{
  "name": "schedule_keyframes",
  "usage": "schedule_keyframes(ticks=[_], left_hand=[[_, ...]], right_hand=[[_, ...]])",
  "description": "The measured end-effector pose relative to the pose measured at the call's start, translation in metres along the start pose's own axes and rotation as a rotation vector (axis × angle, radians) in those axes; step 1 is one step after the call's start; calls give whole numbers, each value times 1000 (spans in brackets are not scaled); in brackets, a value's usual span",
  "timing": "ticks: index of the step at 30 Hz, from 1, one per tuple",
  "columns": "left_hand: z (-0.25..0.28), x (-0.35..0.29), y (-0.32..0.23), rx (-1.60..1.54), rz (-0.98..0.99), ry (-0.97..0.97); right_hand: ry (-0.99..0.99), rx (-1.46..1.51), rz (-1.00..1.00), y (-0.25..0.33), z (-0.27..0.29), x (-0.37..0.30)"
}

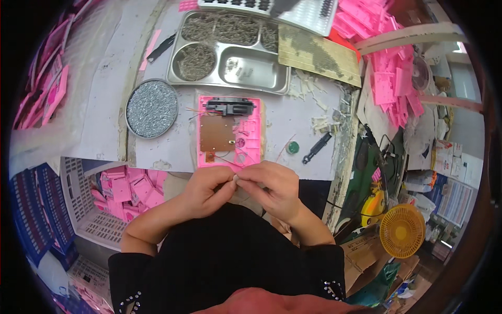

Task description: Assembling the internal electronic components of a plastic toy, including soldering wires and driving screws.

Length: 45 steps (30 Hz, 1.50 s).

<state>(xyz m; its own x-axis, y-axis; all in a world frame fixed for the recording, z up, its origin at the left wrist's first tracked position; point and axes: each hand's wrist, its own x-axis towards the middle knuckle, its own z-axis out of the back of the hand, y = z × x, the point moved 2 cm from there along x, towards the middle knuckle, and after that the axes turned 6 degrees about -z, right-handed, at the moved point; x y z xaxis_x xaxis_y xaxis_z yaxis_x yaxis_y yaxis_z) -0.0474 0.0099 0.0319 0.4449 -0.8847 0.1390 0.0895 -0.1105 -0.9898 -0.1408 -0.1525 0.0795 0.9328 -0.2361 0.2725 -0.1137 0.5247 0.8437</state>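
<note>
My left hand and my right hand meet at the table's front edge, fingertips pinched together. Between them is a small whitish piece, mostly hidden by the fingers, so its kind cannot be told. Just beyond my fingertips lies a pink plastic housing, open side up. A brown circuit board and a black module sit in it. Thin wires curl over its near end toward my hands.
Behind stands a steel compartment tray of small metal parts. A round dish of silvery bits is at left. A black tool and a green roll lie at right. Pink pieces fill a white crate at lower left.
</note>
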Motion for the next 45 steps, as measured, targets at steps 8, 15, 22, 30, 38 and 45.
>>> schedule_keyframes(ticks=[8, 15, 22, 30, 38, 45], left_hand=[[10, -12, 1, 245, -78, -22], [41, -9, -9, 262, 22, -192], [72, -23, 2, 389, 46, -349], [87, -25, 6, 466, 1, -445], [132, -5, 13, 689, -49, -584], [162, 19, 26, 1138, -8, -320]], right_hand=[[-25, 38, -158, -4, -21, -7], [-82, -424, -116, -38, -7, 30], [-15, -567, -106, -61, -28, 34], [-73, -512, -259, -64, -37, 30], [-127, -505, -354, -66, -43, 27], [-239, -390, -238, -60, -3, 36]])
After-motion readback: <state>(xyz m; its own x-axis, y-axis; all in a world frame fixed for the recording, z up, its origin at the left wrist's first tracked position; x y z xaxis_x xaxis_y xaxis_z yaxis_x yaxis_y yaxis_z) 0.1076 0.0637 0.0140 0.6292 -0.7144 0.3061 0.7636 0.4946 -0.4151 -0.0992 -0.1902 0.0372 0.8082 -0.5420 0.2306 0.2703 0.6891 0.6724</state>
